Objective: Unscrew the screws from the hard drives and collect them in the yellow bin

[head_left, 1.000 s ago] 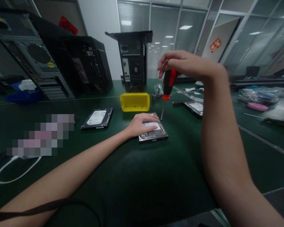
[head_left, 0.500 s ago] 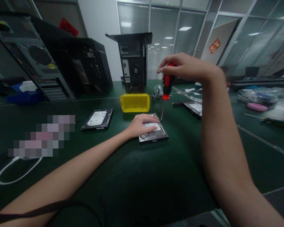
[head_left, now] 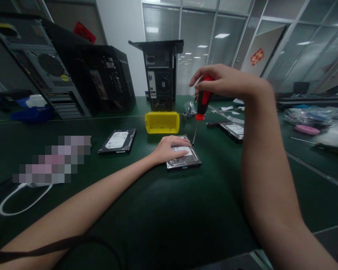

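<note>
A silver hard drive (head_left: 187,162) lies on the green table in front of me. My left hand (head_left: 173,149) rests flat on its top, fingers stretched over the label. My right hand (head_left: 214,80) is wrapped round the red and black handle of a screwdriver (head_left: 201,107). The screwdriver leans a little to the right, its tip at the drive's upper right edge, beside my left fingertips. Just behind the drive stands a yellow bin (head_left: 162,123). A second hard drive (head_left: 117,141) lies to the left, and a third drive (head_left: 235,131) to the right, partly behind my right forearm.
Computer cases (head_left: 160,77) stand at the back and back left. A blue bin (head_left: 32,114) is at the far left, near a white cable (head_left: 5,213). On the right lie bagged parts (head_left: 310,116), a pink object (head_left: 307,129) and another screwdriver (head_left: 326,146).
The screwdriver's handle has tilted slightly to the right with my right hand, its tip staying at the drive's edge. The whole view has shifted slightly. My left hand stays on the drive.
</note>
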`<state>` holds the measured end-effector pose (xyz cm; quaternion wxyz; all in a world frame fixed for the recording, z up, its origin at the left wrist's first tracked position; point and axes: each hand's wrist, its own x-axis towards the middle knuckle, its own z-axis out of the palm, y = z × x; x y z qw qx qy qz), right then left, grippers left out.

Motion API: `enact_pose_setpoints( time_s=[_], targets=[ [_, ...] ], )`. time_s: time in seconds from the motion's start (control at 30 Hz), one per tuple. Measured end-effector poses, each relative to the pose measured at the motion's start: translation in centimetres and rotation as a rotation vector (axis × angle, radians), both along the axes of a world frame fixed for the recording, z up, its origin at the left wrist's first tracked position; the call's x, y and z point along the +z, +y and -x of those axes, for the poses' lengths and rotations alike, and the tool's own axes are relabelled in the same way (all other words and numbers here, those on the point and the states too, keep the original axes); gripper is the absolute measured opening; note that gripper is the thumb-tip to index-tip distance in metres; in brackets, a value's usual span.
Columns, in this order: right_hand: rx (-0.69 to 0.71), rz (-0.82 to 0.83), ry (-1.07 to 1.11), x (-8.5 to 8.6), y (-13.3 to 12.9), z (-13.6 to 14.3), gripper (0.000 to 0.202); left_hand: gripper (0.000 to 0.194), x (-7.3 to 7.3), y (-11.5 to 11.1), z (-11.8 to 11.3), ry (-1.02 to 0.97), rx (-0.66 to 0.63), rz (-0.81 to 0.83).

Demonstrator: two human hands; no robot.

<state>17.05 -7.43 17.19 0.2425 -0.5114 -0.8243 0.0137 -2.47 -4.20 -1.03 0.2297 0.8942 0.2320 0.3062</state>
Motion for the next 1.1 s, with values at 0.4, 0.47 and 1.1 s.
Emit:
enact_pose_setpoints(
  time_s=[0.4, 0.47, 1.1],
  targets=[
    [-0.020, 0.055, 0.114, -0.4, 0.4, 0.0, 0.041, 0.027, -0.2, 0.2, 0.0, -0.012, -0.001, -0.008],
    [-0.045, 0.031, 0.089, -0.5, 0.5, 0.1, 0.041, 0.027, -0.2, 0.2, 0.0, -0.007, -0.001, -0.008],
    [-0.036, 0.253, 0.401, -0.7, 0.2, -1.7, 0.022, 0.028, -0.1, 0.1, 0.1, -0.002, -0.011, -0.028]
  ],
)
